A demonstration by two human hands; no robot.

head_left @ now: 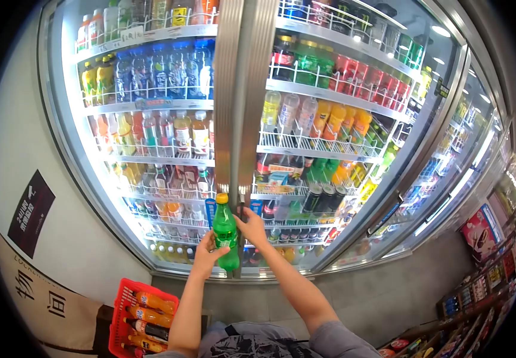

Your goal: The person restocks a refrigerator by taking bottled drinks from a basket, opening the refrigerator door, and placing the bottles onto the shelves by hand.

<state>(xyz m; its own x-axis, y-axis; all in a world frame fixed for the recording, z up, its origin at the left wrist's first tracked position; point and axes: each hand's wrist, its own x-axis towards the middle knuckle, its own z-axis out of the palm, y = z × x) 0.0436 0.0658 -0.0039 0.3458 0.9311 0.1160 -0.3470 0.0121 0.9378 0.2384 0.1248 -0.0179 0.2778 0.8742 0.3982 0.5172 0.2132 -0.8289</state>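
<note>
My left hand (208,255) is wrapped round a green soda bottle (225,228) with a yellow cap, held upright in front of the cooler's middle frame. Just to its right, my right hand (253,228) is closed at the dark door handle (242,198) on the edge of the right glass door. Part of those fingers is hidden behind the handle and frame. Behind both hands rise the lit cooler shelves, filled with drinks. Similar green bottles (307,62) stand on an upper right shelf.
A red basket (116,319) holding several orange and dark bottles is at the lower left, beside my left forearm. More glass cooler doors (431,179) continue to the right. Snack racks (478,286) stand at the lower right. A white wall (28,137) borders the left side.
</note>
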